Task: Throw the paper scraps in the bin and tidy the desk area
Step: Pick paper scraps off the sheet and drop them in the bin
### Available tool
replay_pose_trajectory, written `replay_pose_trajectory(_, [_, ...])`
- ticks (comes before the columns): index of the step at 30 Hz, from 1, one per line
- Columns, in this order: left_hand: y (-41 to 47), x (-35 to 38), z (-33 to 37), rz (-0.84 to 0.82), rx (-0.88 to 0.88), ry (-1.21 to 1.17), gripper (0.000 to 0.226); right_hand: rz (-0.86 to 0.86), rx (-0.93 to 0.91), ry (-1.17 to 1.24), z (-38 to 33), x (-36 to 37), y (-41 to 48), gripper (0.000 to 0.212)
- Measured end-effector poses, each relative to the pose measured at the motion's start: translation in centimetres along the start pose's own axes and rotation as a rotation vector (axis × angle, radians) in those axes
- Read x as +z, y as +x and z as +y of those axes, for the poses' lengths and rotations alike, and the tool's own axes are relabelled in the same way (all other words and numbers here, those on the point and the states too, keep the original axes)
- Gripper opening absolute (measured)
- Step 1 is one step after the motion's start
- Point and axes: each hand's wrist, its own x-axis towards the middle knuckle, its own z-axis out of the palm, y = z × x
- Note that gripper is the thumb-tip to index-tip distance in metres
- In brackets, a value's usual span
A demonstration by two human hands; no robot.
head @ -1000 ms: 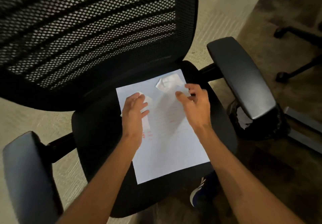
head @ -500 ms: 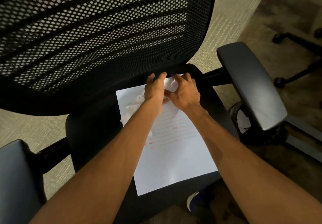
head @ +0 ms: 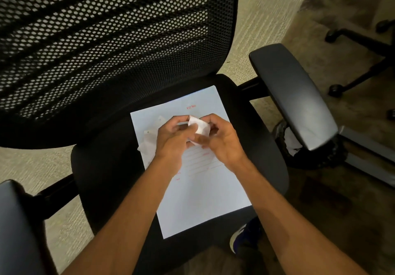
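A crumpled white paper scrap (head: pixel 201 128) is held between my left hand (head: pixel 174 137) and my right hand (head: pixel 222 141), a little above a white printed sheet (head: pixel 205 191) that lies on the black chair seat (head: pixel 106 178). Both hands have their fingers closed on the scrap. Another white scrap (head: pixel 149 144) lies on the sheet's left edge, partly hidden by my left hand. A black bin (head: pixel 290 144) with white paper inside stands on the floor to the right, under the chair's right armrest (head: pixel 292 95).
The chair's mesh backrest (head: pixel 106 45) rises at the far side. Its left armrest (head: pixel 19 227) is at the near left. The wheeled base of a second chair (head: pixel 361 60) stands on the carpet at the far right. My shoe (head: pixel 243 236) shows below the seat.
Both hands reached to the sheet's far end, took hold of the crumpled scrap there and drew it back toward me. The other scrap stays at the left edge.
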Motion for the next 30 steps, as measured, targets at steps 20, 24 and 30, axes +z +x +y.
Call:
replay_pose_trajectory(20, [-9.8,18.7,-9.5,-0.445,-0.114,0.299,0.036,0.418,0.123,0.530,7.9,-18.8,-15.3,0.038])
replay_pose_trajectory(24, [-7.6,25.5,-12.1,-0.462,-0.122,0.355,0.037,0.527,0.163,0.536,10.9,-23.6,-13.5,0.035])
replay_pose_trajectory(30, [-1.4,33.5,-16.6,-0.455,-0.148,0.426,0.031,0.622,0.319,0.603,17.6,-29.1,-8.1,0.038])
